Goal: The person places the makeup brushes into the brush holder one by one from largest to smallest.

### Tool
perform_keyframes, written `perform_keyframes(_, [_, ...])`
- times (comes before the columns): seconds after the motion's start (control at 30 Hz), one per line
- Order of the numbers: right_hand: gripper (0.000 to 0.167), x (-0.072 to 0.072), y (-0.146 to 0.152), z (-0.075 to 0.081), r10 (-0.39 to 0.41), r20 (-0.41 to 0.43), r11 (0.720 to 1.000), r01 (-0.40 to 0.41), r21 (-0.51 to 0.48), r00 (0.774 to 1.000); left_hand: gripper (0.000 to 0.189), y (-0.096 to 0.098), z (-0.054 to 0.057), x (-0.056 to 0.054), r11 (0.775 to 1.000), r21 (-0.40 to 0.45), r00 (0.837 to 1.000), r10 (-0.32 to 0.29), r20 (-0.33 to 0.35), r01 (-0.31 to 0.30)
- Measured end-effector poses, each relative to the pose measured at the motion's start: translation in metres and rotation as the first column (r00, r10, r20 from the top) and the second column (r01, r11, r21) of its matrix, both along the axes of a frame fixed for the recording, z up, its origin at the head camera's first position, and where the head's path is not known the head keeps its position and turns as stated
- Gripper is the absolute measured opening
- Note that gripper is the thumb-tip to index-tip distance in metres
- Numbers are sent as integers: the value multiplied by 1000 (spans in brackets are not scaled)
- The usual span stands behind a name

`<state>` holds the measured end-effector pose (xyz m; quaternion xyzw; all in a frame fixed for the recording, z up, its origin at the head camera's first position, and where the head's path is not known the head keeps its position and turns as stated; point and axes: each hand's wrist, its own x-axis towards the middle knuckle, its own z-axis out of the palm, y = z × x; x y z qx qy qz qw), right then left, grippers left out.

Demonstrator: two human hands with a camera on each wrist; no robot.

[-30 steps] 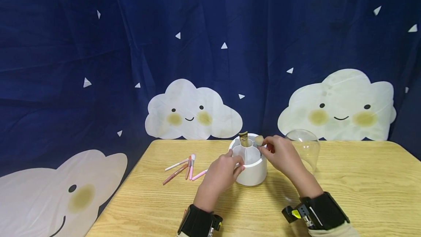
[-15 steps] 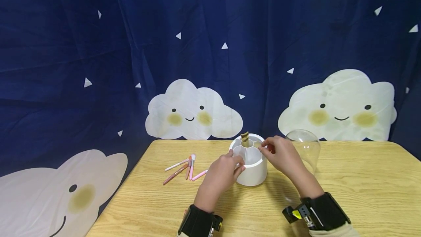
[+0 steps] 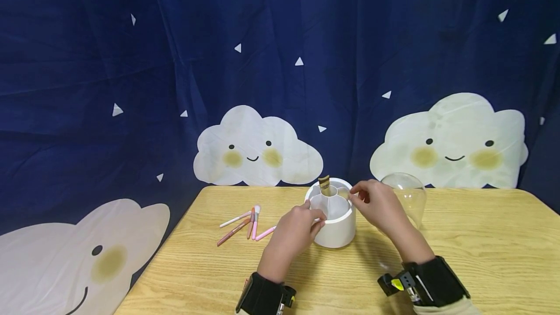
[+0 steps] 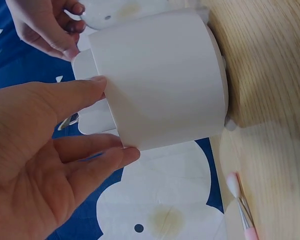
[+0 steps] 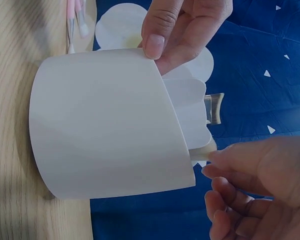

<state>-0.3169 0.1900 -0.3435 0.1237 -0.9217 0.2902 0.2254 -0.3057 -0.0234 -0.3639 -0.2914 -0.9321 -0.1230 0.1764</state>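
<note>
A white round makeup brush holder [image 3: 334, 232] with inner compartments stands upright on the table. My left hand [image 3: 295, 230] grips its rim at the front left, thumb and fingers spread along the edge [image 4: 55, 150]. In the middle compartment stands a brush with a brown-gold flat head [image 3: 324, 185]. A pale-headed makeup brush [image 5: 204, 151] sits in a right-hand compartment, its handle hidden inside. My right hand [image 3: 378, 203] is at the right rim, fingers bent, with thumb and index fingertips beside the pale brush tip and a small gap between them.
Several makeup brushes [image 3: 254, 227] in pink, white and brown lie on the wooden table [image 3: 188, 276] left of the holder. A clear dome cover [image 3: 411, 198] stands behind my right hand. A dark blue curtain [image 3: 271, 38] with clouds hangs behind the table.
The pale-headed brush has gone down into its right-hand compartment. My right hand has then shifted slightly right, away from it. My left hand has stayed on the rim.
</note>
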Motion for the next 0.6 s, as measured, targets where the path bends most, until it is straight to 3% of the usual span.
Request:
perform_keyframes(0.13, [8, 0, 1, 1, -6, 0, 1000, 6, -6, 1000, 10, 0, 2, 0, 1000, -3, 1000, -5, -8, 5])
perform_keyframes(0.6, [7, -1, 6, 2, -5, 3, 1000, 5, -22, 1000, 13, -1, 9, 4, 1000, 15, 998, 14, 63, -15])
